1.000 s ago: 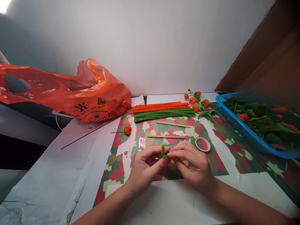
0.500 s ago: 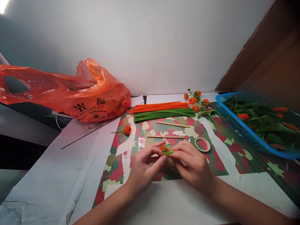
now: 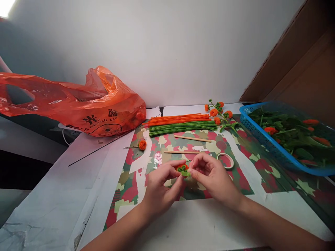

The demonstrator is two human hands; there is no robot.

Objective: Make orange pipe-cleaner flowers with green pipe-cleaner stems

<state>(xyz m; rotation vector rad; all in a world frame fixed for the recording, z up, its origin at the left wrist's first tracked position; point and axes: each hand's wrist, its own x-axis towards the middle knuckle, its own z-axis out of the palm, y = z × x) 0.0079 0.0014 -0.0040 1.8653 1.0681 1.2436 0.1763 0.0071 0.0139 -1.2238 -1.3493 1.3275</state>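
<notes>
Between my hands, above the patterned mat, is a small orange pipe-cleaner flower (image 3: 183, 168) with green pieces at its base. My left hand (image 3: 161, 186) is closed, pinching the flower between thumb and fingertips. From the other side, my right hand (image 3: 217, 181) presses thumb and fingers at the green edge of the flower, its other fingers curled; the exact grip is partly hidden. Just behind the hands lies a thin wooden stick (image 3: 180, 152), with a second stick (image 3: 192, 138) farther back. A roll of tape (image 3: 226, 168) rests right of my right hand.
Orange pipe cleaners (image 3: 178, 119) and green pipe cleaners (image 3: 183, 128) lie at the back. A finished orange flower (image 3: 142, 145) sits left, a flower spray (image 3: 221, 113) back right. An orange plastic bag (image 3: 112, 108) stands left; a blue basket (image 3: 277, 151) holds leaves and flowers.
My right hand has turned, its fingers now curled up and its thumb at the flower's green edge. The flower has tilted slightly, showing more green; my left hand keeps its hold.
</notes>
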